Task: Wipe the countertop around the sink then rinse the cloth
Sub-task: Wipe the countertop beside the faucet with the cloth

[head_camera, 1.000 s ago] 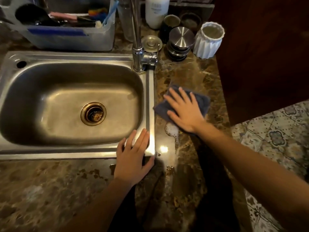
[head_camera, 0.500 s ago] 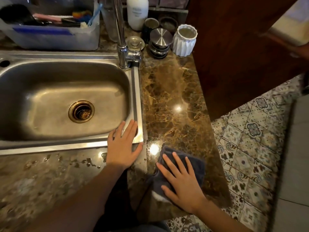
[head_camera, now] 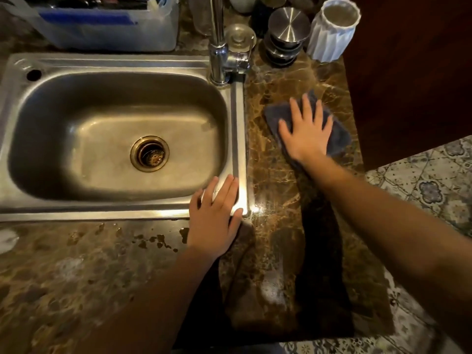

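While right hand (head_camera: 305, 131) spreads flat on cloth (head_camera: 338, 139) — left hand (head_camera: 215, 221) flat on sink (head_camera: 102, 62) | vase (head_camera: 332, 34) beyond

countertop strip (head_camera: 275, 175) passable beside sink (head_camera: 237, 123), vase (head_camera: 332, 34) and tins (head_camera: 288, 29) behind

A translucent plastic tub (head_camera: 107, 34) with utensils inside is seen along the back edge of the countertop (head_camera: 275, 195), toward the left. At the back right corner a white ribbed cup (head_camera: 332, 39) is placed, and just beside it, on its left, a stack of dark round containers (head_camera: 288, 29) topped by a steel lid. Patterned floor tiles (head_camera: 429, 190) and a dark wooden panel (head_camera: 408, 72) are seen past the right edge.
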### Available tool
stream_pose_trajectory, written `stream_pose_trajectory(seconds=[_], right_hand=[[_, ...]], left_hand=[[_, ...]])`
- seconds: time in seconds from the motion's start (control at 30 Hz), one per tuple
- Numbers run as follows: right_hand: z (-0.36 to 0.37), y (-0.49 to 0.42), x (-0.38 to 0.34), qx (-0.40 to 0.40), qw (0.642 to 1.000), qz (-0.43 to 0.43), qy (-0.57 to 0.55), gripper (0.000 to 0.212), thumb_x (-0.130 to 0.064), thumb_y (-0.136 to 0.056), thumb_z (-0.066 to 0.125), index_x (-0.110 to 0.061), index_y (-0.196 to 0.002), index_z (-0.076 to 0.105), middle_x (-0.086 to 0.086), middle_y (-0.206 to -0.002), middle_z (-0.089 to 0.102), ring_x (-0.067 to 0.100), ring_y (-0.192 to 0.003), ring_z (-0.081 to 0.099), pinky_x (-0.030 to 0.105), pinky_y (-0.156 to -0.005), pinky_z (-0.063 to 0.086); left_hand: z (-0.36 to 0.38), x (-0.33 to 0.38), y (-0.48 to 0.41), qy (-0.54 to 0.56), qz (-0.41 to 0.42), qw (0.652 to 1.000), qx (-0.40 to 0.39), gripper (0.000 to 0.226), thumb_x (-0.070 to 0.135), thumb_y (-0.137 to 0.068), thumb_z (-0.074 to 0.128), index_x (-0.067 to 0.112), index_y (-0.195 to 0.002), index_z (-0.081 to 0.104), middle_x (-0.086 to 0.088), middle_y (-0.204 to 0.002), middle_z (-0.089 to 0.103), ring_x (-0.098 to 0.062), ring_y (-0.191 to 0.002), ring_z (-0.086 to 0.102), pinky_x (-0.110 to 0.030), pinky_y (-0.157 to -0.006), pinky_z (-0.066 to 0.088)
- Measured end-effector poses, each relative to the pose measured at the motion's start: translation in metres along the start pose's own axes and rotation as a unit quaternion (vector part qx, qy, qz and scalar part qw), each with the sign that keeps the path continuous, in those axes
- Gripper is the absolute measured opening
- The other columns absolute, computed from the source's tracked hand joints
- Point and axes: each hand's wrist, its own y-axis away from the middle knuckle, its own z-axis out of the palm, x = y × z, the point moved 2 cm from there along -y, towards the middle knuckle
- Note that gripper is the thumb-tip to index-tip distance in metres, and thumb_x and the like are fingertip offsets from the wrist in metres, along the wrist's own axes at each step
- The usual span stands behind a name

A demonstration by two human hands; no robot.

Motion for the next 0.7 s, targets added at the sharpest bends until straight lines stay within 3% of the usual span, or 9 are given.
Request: stream_pose_trajectory(seconds=[0.13, 0.27, 0.33, 0.53, 0.7], right_hand=[[-0.002, -0.036, -0.008, -0.011, 1.0, -0.02, 0.013, 0.061, -0.053, -0.098, 0.025, -0.029, -0.153, 0.014, 0.001, -0.162, 0.004, 0.031, -0.148, -0.004, 0.057, -0.115, -0.002], [-0.002, 0.001, 0.0, -0.017, 0.99, -0.132, 0.051, 0.06, -0.051, -0.096, 0.025, -0.029, -0.152, 0.017, 0.001, -0.162, 0.009, 0.031, -0.148, 0.003, 0.057, -0.116, 0.003], [0.0, 0.034, 0.008, -0.02, 0.987, -0.148, 0.061, 0.061, -0.051, -0.095, 0.025, -0.029, -0.152, 0.019, 0.001, -0.161, 0.011, 0.031, -0.148, 0.006, 0.058, -0.115, 0.005], [0.014, 0.165, 0.032, -0.036, 0.992, -0.117, 0.038, 0.06, -0.051, -0.096, 0.027, -0.031, -0.152, 0.02, -0.002, -0.161, 0.013, 0.028, -0.148, 0.003, 0.056, -0.115, 0.007], [0.024, 0.27, 0.034, -0.032, 0.999, -0.011, 0.034, 0.059, -0.052, -0.097, 0.022, -0.033, -0.152, 0.014, -0.005, -0.161, 0.003, 0.023, -0.148, -0.007, 0.053, -0.117, 0.004]], left_hand=[[0.004, -0.002, 0.001, 0.003, 0.004, 1.0, 0.002, 0.056, 0.044, -0.098, 0.029, 0.022, -0.15, 0.027, 0.005, -0.156, 0.028, -0.022, -0.144, 0.024, -0.044, -0.108, 0.025], [0.004, -0.001, 0.001, 0.003, 0.008, 1.0, 0.006, 0.057, 0.045, -0.098, 0.028, 0.023, -0.15, 0.027, 0.005, -0.156, 0.028, -0.02, -0.144, 0.023, -0.043, -0.108, 0.024], [0.004, -0.001, 0.0, 0.001, 0.006, 1.0, 0.005, 0.057, 0.044, -0.097, 0.03, 0.024, -0.15, 0.028, 0.005, -0.156, 0.03, -0.02, -0.143, 0.025, -0.044, -0.107, 0.028], [0.006, -0.001, 0.001, -0.013, 0.018, 0.999, 0.049, 0.052, 0.04, -0.098, 0.034, 0.019, -0.145, 0.04, 0.002, -0.15, 0.04, -0.023, -0.137, 0.038, -0.043, -0.101, 0.032], [0.004, 0.0, 0.002, -0.017, 0.028, 0.999, 0.033, 0.056, 0.041, -0.096, 0.028, 0.016, -0.145, 0.039, -0.002, -0.15, 0.041, -0.027, -0.137, 0.036, -0.046, -0.102, 0.031]])
